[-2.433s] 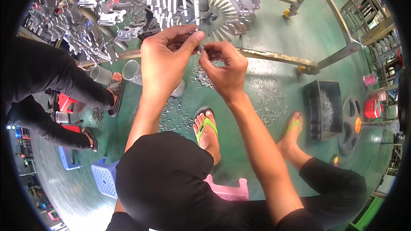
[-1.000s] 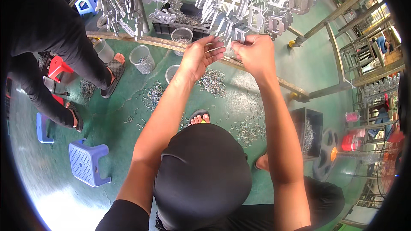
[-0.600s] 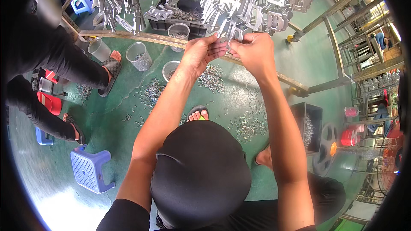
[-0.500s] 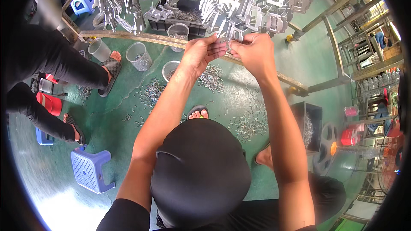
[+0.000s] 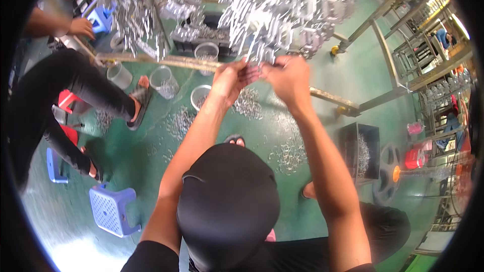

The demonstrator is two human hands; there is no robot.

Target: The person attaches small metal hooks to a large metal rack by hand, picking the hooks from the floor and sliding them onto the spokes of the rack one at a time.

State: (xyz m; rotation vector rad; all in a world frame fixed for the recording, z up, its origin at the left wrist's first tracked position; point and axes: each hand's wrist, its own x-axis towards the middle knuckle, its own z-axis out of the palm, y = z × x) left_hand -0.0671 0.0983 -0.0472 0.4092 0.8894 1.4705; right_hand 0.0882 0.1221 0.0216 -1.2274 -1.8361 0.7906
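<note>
Seen from above, nearest is a black cap (image 5: 228, 206), with two bare forearms reaching up and away from it. A blue stool (image 5: 112, 209) stands on the green floor (image 5: 151, 151) at lower left.

The left hand (image 5: 229, 78) and right hand (image 5: 290, 78) meet at the hanging metal parts (image 5: 272, 25). Both hands are pinched nearly closed on a small silvery part (image 5: 257, 68) between them; its exact shape is too small to tell. It looks light, stiff and smooth, probably with sharp edges, so a fingertip pinch on its flat sides seems best.

On the floor below lie loose heaps of small metal pieces (image 5: 247, 103). Clear cups (image 5: 163, 81) stand near a rail (image 5: 166, 61); contents are unclear. At right, a dark bin (image 5: 360, 151) holds silvery pieces. At left, another person's legs (image 5: 75, 90) and hand (image 5: 80, 26).
</note>
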